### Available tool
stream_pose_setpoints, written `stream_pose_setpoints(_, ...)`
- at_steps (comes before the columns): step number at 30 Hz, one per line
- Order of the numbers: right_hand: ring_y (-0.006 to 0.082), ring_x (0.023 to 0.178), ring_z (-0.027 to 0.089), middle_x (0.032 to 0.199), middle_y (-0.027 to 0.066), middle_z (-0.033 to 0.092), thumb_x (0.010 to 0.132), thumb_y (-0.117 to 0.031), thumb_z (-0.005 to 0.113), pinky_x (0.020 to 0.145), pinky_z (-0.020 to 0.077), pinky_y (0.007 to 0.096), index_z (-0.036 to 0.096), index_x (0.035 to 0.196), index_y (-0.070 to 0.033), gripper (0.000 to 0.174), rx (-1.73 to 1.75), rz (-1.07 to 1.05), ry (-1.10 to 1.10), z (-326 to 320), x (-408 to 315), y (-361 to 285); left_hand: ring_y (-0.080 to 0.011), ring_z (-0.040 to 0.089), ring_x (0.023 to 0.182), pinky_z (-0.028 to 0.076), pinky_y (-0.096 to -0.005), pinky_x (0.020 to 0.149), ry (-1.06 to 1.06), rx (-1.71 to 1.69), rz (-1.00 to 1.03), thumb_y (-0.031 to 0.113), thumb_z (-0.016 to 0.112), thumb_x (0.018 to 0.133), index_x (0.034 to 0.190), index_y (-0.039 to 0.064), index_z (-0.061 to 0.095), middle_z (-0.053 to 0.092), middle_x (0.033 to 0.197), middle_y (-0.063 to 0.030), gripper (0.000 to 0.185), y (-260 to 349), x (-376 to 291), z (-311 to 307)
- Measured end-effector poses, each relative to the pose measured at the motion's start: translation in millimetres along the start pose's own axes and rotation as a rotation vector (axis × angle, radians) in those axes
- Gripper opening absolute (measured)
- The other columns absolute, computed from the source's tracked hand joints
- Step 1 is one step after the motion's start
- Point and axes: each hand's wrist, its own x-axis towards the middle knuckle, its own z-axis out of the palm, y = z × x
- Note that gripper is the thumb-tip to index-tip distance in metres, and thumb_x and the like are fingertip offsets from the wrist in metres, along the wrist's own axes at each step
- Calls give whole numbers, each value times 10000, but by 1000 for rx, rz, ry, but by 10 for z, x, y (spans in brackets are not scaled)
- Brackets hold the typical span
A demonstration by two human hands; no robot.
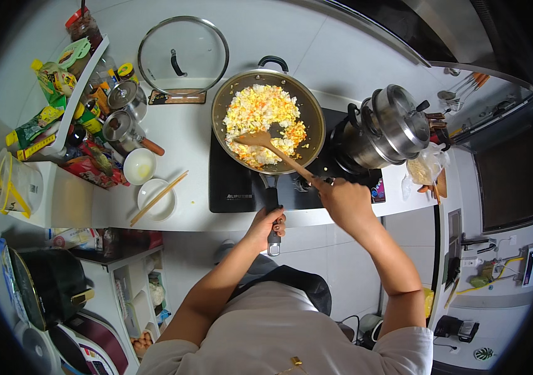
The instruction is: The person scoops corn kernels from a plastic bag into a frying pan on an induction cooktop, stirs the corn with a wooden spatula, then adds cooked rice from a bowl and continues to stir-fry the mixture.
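Observation:
A deep frying pan (314, 117) sits on the black cooktop (229, 187). Fried rice with yellow and orange bits (257, 110) covers much of its bottom, with a dark bare patch right of the middle. My left hand (266, 228) is closed around the pan's black handle, below the pan. My right hand (348, 204) grips the handle end of a wooden spatula (282, 157); the spatula's blade lies on the rice at the pan's lower left.
A steel steamer pot (369, 136) stands right of the pan. Left are a glass lid (182, 51) upright against the wall, two white bowls (139, 166), chopsticks (159, 198) across the lower one, lidded steel containers (120, 126) and a white rack (79, 93) of packets and jars.

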Motion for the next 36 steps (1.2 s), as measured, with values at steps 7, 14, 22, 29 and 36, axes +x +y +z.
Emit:
stream_pose_setpoints(7, 221, 480, 586, 650, 74, 573, 775, -112, 581, 403, 436, 315, 567, 1229, -169, 458, -85, -53, -18, 168, 229, -83, -48, 371, 492, 324, -212, 463, 40, 14, -5, 171, 587, 898, 851, 143, 444, 418, 662, 31, 153, 25, -40, 68)
stream_pose_setpoints(14, 250, 514, 590, 633, 71, 543, 835, -209, 571, 451, 464, 385, 607, 1179, -326, 364, -27, 111, 35, -127, 224, 95, -53, 377, 496, 328, -222, 468, 21, 19, 16, 172, 594, 892, 859, 133, 434, 432, 674, 22, 167, 48, -14, 12)
stream_pose_setpoints(22, 265, 556, 615, 673, 77, 578, 839, -208, 562, 485, 485, 393, 593, 1202, -289, 374, -39, 203, 83, 408, 687, 185, -55, 383, 509, 330, -226, 474, 1, -5, 1, 180, 606, 885, 880, 131, 430, 433, 685, 19, 183, -1, 6, -19)
stream_pose_setpoints(29, 239, 507, 603, 677, 63, 581, 818, -121, 523, 443, 473, 365, 555, 1248, -255, 451, -61, 57, 32, 481, 319, 34, -56, 379, 509, 330, -227, 477, 22, 23, 20, 185, 598, 890, 880, 130, 427, 432, 690, 20, 180, 21, -14, -3)
stream_pose_setpoints(36, 245, 507, 579, 638, 51, 531, 827, -214, 581, 440, 454, 376, 606, 1180, -330, 372, -25, 186, 69, 20, 132, 206, -57, 377, 505, 331, -231, 475, 9, 19, 25, 191, 601, 888, 869, 128, 423, 431, 682, 18, 190, 23, -36, 32)
